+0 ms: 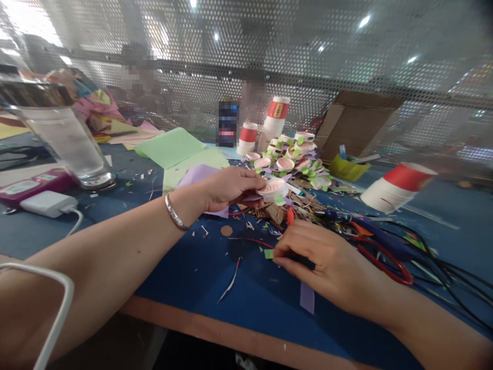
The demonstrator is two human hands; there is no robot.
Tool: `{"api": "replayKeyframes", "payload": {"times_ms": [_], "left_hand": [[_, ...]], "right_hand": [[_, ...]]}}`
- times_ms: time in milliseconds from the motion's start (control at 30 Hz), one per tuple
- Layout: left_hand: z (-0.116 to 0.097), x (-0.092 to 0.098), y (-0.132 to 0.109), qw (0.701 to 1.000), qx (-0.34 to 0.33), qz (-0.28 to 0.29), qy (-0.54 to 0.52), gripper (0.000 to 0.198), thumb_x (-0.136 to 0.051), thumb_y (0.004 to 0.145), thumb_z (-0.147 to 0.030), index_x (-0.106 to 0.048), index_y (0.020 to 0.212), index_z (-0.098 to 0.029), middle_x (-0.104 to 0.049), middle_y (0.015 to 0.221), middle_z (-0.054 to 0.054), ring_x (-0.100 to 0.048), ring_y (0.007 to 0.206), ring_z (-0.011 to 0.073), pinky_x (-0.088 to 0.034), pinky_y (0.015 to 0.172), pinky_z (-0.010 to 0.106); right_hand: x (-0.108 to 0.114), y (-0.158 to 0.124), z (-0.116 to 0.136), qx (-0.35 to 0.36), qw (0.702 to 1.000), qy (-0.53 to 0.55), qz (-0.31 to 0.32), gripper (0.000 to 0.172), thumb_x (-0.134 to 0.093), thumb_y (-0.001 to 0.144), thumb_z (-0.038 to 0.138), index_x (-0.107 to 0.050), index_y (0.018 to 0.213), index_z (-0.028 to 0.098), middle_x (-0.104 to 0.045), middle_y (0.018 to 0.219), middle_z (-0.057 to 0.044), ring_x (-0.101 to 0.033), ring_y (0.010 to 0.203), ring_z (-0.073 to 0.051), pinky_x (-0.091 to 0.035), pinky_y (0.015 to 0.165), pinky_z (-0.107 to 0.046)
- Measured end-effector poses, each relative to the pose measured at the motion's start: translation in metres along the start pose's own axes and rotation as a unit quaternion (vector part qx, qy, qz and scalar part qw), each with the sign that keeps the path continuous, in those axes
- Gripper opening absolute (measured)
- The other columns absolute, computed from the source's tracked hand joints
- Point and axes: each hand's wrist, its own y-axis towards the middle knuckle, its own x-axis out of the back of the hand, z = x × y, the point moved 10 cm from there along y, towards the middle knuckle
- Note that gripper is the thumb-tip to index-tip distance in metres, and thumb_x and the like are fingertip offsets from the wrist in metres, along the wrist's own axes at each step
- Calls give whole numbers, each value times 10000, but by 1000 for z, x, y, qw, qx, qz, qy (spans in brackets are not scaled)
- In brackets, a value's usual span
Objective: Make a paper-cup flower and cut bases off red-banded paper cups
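right at the fingers: the left hand [233,186] pinches a white disc [273,188] between thumb and fingers, holding it over the scraps [269,216] mid-table. pinkish-red marks fill the disc's face, too small to read; a green tab and a purple tab stick out at its rim. that left arm reaches forward from the lower left, bracelet [176,211] at the wrist.

over to the right hand [325,252], palm down, fingers curled, thumb and forefinger tips close together beside a green scrap [268,254]; whether they grip it, i cannot tell.

just beyond the held disc, a heap of similar discs [285,164] bristles with tabs. behind it, a tall cup stack [274,126] shows a red band and a yellow label, its dark characters unreadable. red-handled scissors [404,275] lie right, on the blue table [185,282].
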Motion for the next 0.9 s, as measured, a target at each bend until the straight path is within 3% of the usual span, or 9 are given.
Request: {"api": "replayKeyframes", "payload": {"times_ms": [200, 433, 900], "left_hand": [[-1, 0, -1, 1000, 6, -5, 6, 248, -587, 960, -66, -663, 729, -119, -689, 702, 13, -650, 612, 86, -556, 753, 272], [-4, -1, -5, 1000, 11, -6, 11, 256, -578, 965, -79, -657, 726, -124, -665, 688, -1, -642, 606, 91, -554, 832, 314], [-3, 0, -5, 1000, 9, -8, 12, 242, -588, 963, -83, -664, 737, -122, -664, 685, -1, -655, 589, 92, -557, 791, 297]], "right_hand": [[5, 1, -2, -8, 1000, 3, -25, 180, -631, 987, 217, -632, 810, 188, -644, 784, -17, -565, 758, -159, -451, 692, -287], [13, -2, 3, 12, 999, 16, -46, 114, -634, 980, 166, -668, 877, 200, -698, 804, -13, -607, 766, -155, -475, 704, -284], [11, -5, 1, 6, 999, 5, -39, 106, -577, 1019, 178, -670, 968, 187, -690, 864, -37, -608, 798, -161, -485, 742, -296]]}}
